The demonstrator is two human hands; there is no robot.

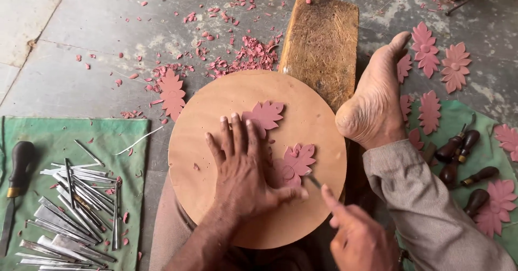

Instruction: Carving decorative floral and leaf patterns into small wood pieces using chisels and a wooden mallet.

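Observation:
A round wooden board [216, 114] lies in front of me on a wooden block [322, 39]. Two pink leaf-shaped clay pieces rest on it: one [265, 114] near its middle, another [295, 163] lower right. My left hand [243, 171] lies flat on the board, fingers spread, its thumb pressing the edge of the lower leaf. My right hand [356, 236] holds a thin metal carving tool [314, 181] whose tip touches that leaf. My bare foot [375, 95] rests beside the board on the right.
Several metal blades [70, 206] and a dark-handled tool [19, 168] lie on a green cloth [32, 136] at left. Finished pink leaves [440, 63] and wooden-handled tools [464, 152] lie at right. Pink clay scraps [245, 55] litter the stone floor; one leaf [171, 93] lies left of the board.

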